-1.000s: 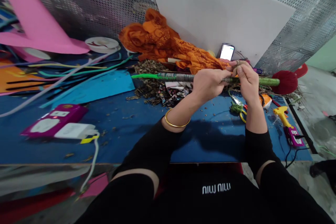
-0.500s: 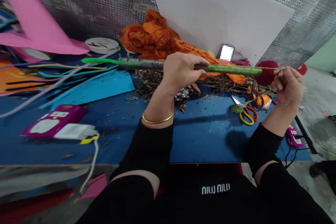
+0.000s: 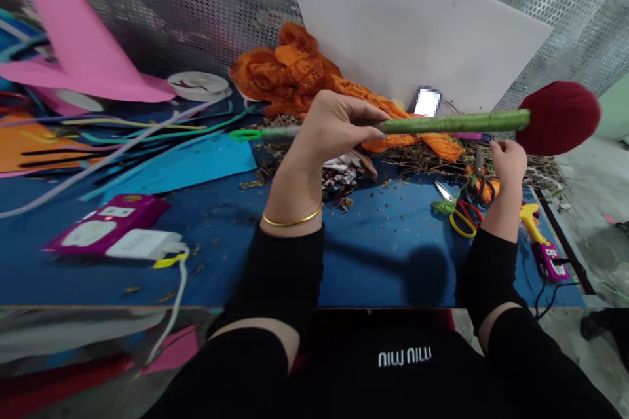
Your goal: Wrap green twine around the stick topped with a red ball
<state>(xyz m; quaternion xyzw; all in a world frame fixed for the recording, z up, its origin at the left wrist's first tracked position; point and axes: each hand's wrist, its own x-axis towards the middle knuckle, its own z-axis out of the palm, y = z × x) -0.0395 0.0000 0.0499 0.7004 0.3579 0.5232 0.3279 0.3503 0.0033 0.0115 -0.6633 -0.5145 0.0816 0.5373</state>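
A stick wrapped in green [image 3: 452, 123] crosses the view nearly level above the table, with a large dark red rounded head [image 3: 559, 118] on its right end. My left hand [image 3: 334, 121] is closed around the stick left of the green wrap. Beyond that hand a grey stretch of it runs to a bright green loop [image 3: 246, 135] at the left. My right hand [image 3: 509, 160] has its fingers curled together just under the stick, close to the red head. Whether a thread is pinched in them I cannot make out.
Below the stick lie red-and-yellow scissors [image 3: 462, 219], green twine [image 3: 443, 207] and dark-handled shears [image 3: 480, 177]. Orange cloth [image 3: 304, 72] and dry plant scraps are behind. A purple power strip [image 3: 108, 226] sits left, blue sheet [image 3: 196, 167] behind it; a yellow glue gun [image 3: 533, 219] stands right.
The stick's red head has swung forward and up into full view. My right hand moved left and down; the thin green strand stretched from it earlier no longer shows.
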